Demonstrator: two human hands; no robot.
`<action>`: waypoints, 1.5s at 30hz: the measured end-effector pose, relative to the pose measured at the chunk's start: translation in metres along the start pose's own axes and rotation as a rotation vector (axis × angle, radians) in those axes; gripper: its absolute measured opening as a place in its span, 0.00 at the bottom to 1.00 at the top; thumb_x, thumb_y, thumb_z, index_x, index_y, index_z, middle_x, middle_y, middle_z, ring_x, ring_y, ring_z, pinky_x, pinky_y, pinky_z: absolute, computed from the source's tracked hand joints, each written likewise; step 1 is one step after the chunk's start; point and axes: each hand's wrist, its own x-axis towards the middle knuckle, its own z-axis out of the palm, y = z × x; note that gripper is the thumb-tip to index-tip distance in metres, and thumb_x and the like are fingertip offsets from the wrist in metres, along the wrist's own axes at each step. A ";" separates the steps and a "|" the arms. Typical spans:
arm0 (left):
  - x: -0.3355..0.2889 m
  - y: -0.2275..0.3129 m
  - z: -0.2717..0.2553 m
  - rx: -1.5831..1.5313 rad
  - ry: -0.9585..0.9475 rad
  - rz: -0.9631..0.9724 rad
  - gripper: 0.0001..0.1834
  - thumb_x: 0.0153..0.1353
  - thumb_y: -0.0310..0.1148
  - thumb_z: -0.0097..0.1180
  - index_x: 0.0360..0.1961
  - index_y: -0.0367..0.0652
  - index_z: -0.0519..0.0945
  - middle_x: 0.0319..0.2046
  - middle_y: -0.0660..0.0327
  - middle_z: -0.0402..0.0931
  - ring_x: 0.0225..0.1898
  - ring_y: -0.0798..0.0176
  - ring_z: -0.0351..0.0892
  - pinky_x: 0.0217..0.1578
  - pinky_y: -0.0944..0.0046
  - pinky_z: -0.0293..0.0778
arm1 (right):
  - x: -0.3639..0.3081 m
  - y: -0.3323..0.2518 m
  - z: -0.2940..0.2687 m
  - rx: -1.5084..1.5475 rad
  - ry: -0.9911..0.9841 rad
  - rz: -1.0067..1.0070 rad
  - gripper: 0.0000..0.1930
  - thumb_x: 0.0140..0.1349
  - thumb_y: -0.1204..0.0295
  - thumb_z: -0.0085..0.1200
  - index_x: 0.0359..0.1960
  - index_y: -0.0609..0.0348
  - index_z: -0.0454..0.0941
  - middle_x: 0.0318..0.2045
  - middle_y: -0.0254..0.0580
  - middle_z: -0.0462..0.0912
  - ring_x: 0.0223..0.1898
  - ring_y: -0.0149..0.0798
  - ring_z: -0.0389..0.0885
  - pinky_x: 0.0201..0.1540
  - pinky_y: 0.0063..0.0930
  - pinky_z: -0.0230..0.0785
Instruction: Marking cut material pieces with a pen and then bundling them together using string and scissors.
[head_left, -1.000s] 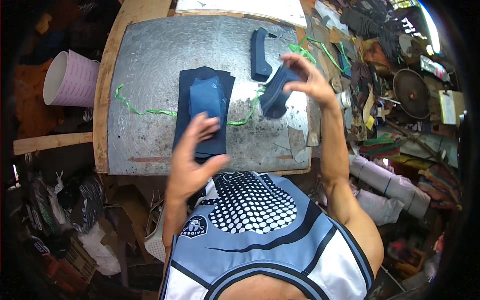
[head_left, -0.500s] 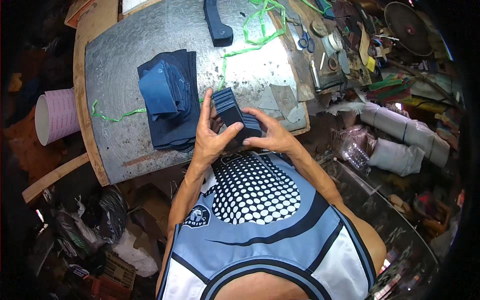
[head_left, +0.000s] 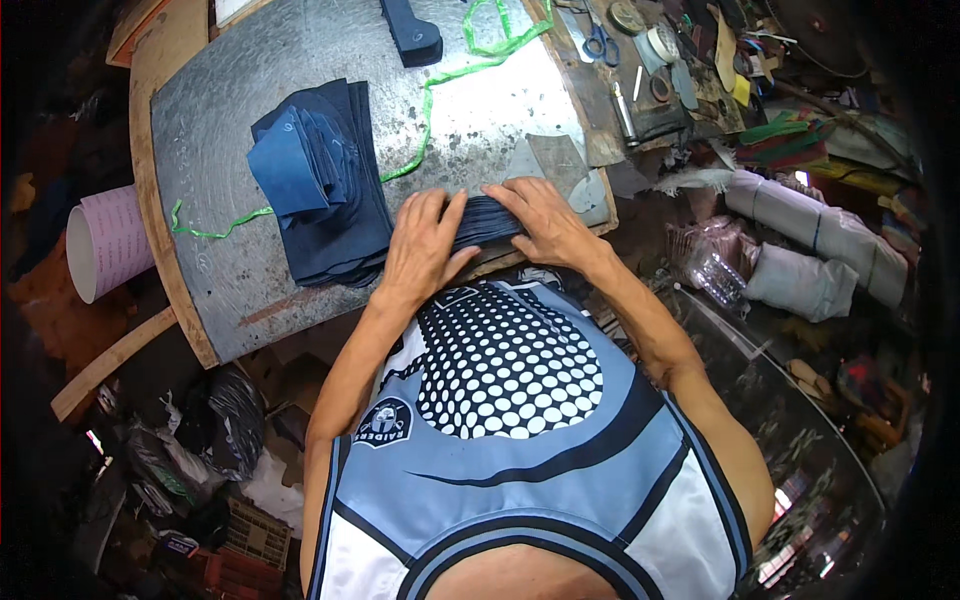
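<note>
At the near edge of the metal-topped table, a stack of dark blue cut pieces [head_left: 484, 221] lies on its side, its many thin edges facing up. My left hand [head_left: 424, 248] grips its left end, fingers curled over the far side and thumb on the near side. The right end is held by my right hand [head_left: 550, 226] in the same way. Parts of the stack are hidden under my fingers. Left of my left hand is a pile of large dark blue sheets [head_left: 345, 235], with smaller, lighter blue pieces [head_left: 290, 165] on top.
A green strip [head_left: 428, 115] runs across the metal tabletop [head_left: 220, 300]. At the far side lies a curved dark blue stack [head_left: 410, 35]. Blue-handled scissors [head_left: 600, 45] and tape rolls [head_left: 662, 44] sit at the right. A pink-white roll [head_left: 115, 240] stands left of the table.
Both hands have lowered the stack to the table edge and turned it from tilted to lying level, its edges upward. My fingers now curl over its two ends.
</note>
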 end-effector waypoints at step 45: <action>-0.009 0.002 0.017 0.032 0.085 -0.027 0.38 0.48 0.38 0.68 0.60 0.37 0.68 0.47 0.52 0.71 0.49 0.52 0.71 0.49 0.53 0.65 | -0.002 -0.012 -0.004 0.199 0.134 -0.064 0.36 0.43 0.82 0.64 0.59 0.60 0.65 0.50 0.56 0.72 0.51 0.59 0.73 0.53 0.43 0.68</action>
